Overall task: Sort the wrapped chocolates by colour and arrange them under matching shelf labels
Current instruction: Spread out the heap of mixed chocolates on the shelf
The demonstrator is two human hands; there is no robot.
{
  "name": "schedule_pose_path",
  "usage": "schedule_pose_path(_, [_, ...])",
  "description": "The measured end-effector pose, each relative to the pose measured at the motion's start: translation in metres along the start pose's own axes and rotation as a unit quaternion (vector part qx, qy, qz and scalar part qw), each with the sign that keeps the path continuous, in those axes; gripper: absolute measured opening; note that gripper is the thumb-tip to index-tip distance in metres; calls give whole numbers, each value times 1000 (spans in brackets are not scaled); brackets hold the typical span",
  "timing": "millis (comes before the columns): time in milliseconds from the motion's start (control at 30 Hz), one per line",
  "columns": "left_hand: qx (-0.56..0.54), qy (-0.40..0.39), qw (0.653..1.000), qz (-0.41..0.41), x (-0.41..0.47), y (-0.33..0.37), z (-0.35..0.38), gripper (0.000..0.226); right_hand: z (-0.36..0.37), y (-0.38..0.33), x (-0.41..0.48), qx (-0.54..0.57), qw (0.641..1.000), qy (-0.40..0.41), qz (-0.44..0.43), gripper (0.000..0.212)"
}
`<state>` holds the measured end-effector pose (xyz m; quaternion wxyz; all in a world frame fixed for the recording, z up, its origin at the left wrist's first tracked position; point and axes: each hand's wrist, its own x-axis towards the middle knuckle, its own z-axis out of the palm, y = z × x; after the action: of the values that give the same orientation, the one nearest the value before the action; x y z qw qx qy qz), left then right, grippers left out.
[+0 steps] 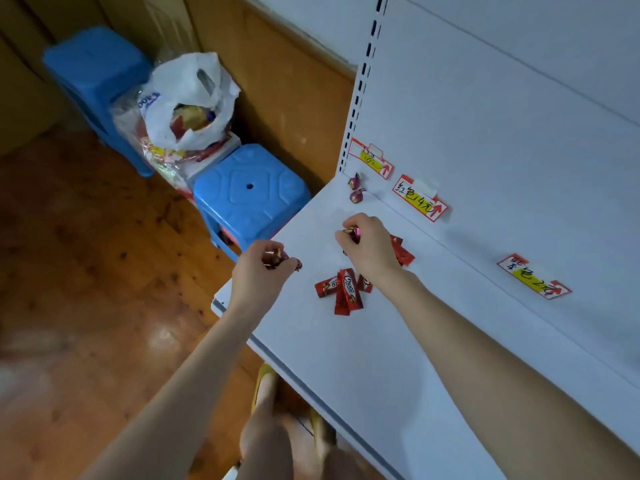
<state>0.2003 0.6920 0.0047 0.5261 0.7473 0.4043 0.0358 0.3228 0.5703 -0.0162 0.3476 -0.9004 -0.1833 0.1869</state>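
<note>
On the white shelf (346,358) the sorting looks under way but far from finished. Two purple twist-wrapped chocolates (356,188) lie at the far left corner, just below the leftmost label (372,158), whose colour word is too small to read. A loose heap of red Choco bars (346,292) lies nearer the front edge, and more red bars (401,252) show behind the right wrist. Both lots are roughly in front of the middle label (419,199), which appears to read red, though neither is squared up against the back panel. The right-hand label (533,277) seems to say purple, and nothing lies beneath it.

The right hand (369,247) hovers over the shelf between the twists and the bars, thumb and fingers pinching one small chocolate (352,233) in a dark purplish, gold-ended wrapper. The left hand (258,275) hangs at the shelf's front left corner, fingers curled round a few small wrapped sweets (277,260), one poking out past the fingertips; their colour is hard to tell.

What is left, as I judge it: placing the pieces in both hands, lining the red bars up under their label, and checking the purple twists' spot — the label that seems to be purple is well apart from them. A white plastic bag (187,109) of sweets beside a blue stool (249,188) may hold more.
</note>
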Motion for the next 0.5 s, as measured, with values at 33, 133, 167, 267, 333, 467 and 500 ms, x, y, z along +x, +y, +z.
schedule_pose_path(33, [7,-15,1000,5,16,1,4,21,3,0,10,-5,1000,9,8,27])
schedule_pose_path(133, [28,-66,997,26,55,4,21,23,10,1,37,-20,999,33,35,28])
schedule_pose_path(167, [34,-79,996,33,66,4,27,23,13,1,44,-22,998,36,46,29])
schedule_pose_path(267, [46,-112,991,52,95,4,45,24,20,3,62,-37,996,40,74,30])
schedule_pose_path(333, [71,-131,987,64,110,2,55,26,24,6,70,-46,994,43,85,30])
schedule_pose_path(467, [99,-157,980,66,125,-2,68,30,33,14,77,-40,993,46,100,31])
schedule_pose_path(500, [110,-159,978,76,125,-2,69,29,35,16,78,-35,993,46,104,33])
